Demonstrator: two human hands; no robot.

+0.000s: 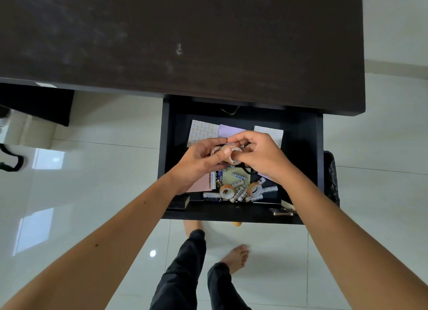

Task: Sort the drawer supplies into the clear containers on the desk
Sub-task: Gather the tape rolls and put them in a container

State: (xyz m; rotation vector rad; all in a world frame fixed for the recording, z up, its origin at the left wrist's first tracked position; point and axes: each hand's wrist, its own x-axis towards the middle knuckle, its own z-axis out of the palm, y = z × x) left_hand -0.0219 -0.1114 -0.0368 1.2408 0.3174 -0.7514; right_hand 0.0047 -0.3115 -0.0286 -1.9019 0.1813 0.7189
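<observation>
The dark drawer [298,161] stands pulled open under the desk. Both hands meet above its middle. My left hand [201,159] grips small clear tape rolls [216,150], and my right hand [257,157] pinches another tape roll [234,158] against them. Below the hands, two more tape rolls [226,190] [254,189] lie among several white batteries [240,193] near the drawer's front. Sticky-note pads in cream [201,131], lilac [229,131], white [269,132] and pink [200,184] lie flat on the drawer floor. No clear container is in view.
The dark desk top [185,43] fills the upper frame. A black bin [331,177] stands right of the drawer. A black object [11,161] sits on the floor at far left. White floor tiles [92,171] surround my legs and bare feet.
</observation>
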